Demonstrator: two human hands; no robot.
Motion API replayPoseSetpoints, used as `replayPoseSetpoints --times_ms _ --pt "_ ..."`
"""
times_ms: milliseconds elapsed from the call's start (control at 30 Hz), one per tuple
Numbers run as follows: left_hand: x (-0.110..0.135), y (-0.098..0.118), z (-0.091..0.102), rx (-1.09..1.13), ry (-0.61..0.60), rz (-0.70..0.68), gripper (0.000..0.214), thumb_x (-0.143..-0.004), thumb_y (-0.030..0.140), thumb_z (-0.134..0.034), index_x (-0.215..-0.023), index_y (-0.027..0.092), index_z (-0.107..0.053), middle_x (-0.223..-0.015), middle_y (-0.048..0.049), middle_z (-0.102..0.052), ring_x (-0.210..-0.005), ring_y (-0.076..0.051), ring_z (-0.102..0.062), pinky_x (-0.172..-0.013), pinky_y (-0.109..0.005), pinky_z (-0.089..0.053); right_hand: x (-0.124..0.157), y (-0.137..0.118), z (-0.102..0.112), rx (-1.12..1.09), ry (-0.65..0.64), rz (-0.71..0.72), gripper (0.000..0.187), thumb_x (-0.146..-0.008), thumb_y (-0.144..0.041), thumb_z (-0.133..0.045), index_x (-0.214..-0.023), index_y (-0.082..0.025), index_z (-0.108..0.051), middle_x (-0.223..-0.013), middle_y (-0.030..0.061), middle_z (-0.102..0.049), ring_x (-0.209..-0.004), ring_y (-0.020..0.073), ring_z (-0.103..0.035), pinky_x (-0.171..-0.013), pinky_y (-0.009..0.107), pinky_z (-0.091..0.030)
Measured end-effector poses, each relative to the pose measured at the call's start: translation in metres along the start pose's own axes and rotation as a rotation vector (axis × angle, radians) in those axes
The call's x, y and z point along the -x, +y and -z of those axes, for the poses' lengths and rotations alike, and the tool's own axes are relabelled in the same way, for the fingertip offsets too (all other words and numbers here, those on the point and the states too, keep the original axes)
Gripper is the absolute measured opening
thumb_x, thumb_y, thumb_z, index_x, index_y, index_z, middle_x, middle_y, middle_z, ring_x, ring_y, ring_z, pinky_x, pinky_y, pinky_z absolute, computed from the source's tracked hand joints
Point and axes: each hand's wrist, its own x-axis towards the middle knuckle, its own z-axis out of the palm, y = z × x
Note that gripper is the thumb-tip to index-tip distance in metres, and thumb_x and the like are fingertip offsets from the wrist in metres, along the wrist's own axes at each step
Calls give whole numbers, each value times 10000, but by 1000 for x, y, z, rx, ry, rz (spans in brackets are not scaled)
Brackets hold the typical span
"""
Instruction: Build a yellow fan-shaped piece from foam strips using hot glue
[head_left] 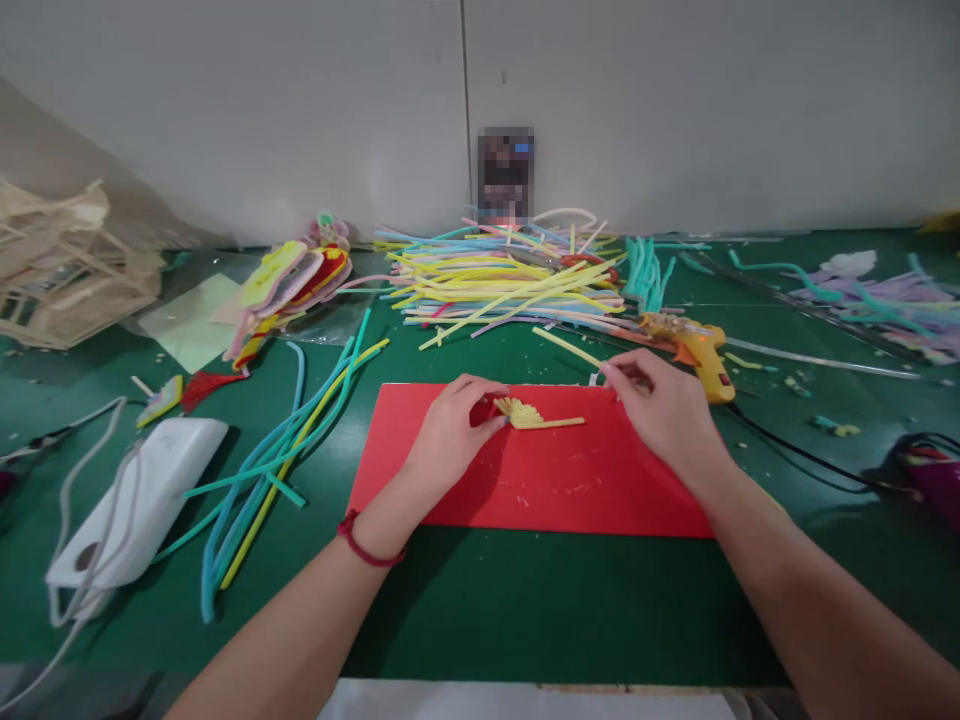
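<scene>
Between the thumb and fingers of my left hand (pixel 461 425) is the left end of a small yellow fan-shaped piece (pixel 526 414), made of short fuzzy stems with one stem sticking out to the right. It is over a red sheet (pixel 450 495). My right hand (pixel 664 405) pinches the lower end of a pale yellow pipe cleaner (pixel 566 346), which slants up and left past the sheet's far edge. Just behind my right hand lies a yellow hot glue gun (pixel 706 360).
A pile of coloured pipe cleaners (pixel 510 285) lies along the wall below a blurred phone (pixel 507 172). To the left are loose blue, green and yellow stems (pixel 292 450), a white power bank (pixel 139 505) with a cable, finished fuzzy shapes (pixel 289 285) and a wooden frame (pixel 71 265).
</scene>
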Motion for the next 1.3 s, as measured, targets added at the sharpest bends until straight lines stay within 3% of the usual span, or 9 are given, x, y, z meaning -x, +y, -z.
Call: replayPoseSetpoints --times_ms 133,333,667,800,933,1067,1300 --pt "2 -1 1 -96 23 -92 223 -822 180 -620 -1040 227 -616 -1118 -62 -582 -1048 -199 -562 -931 -401 -475 -1 3 3 17 47 31 246 -878 -415 -482 -794 -220 -606 -708 42 -663 -658 188 -624 -586 295 -460" --pt "3 -1 -6 -181 -60 -157 217 -827 190 -614 -1042 213 -612 -1149 -69 -584 -1069 -221 -551 -941 -424 -464 0 2 2 49 19 43 233 -885 -400 -474 -799 -227 -604 -715 43 -660 -667 191 -619 -587 297 -455" --pt "3 3 -11 -151 69 -6 192 -796 204 -640 -981 188 -590 -1103 -71 -558 -1020 -207 -560 -925 -396 -474 2 -5 1 59 6 60 201 -882 -374 -480 -817 -227 -601 -764 53 -672 -674 194 -619 -617 311 -469" --pt "3 3 -10 -118 87 -12 197 -809 231 -634 -997 201 -585 -1112 -65 -545 -1035 -200 -556 -937 -387 -469 2 -9 1 38 -24 121 188 -886 -352 -474 -820 -237 -608 -810 54 -679 -738 202 -631 -657 320 -484" --pt "2 2 -3 -113 167 -6 119 -859 220 -555 -970 205 -594 -1078 -61 -563 -1015 -188 -569 -926 -372 -469 3 -15 3 -1 -44 164 173 -882 -350 -485 -847 -246 -620 -847 45 -680 -766 197 -634 -669 315 -493" --pt "-1 -1 7 -33 247 114 158 -902 229 -453 -952 204 -601 -1007 -51 -633 -964 -179 -601 -865 -337 -489 9 -24 3 -18 -79 214 177 -880 -354 -504 -814 -243 -625 -800 40 -667 -748 185 -628 -645 296 -483" --pt "-8 -2 9 331 106 293 141 -854 251 -493 -834 177 -611 -703 -6 -666 -673 -136 -635 -675 -266 -517 19 -31 -1 -54 -304 274 195 -910 -341 -476 -863 -234 -632 -844 41 -673 -742 162 -623 -635 271 -475"
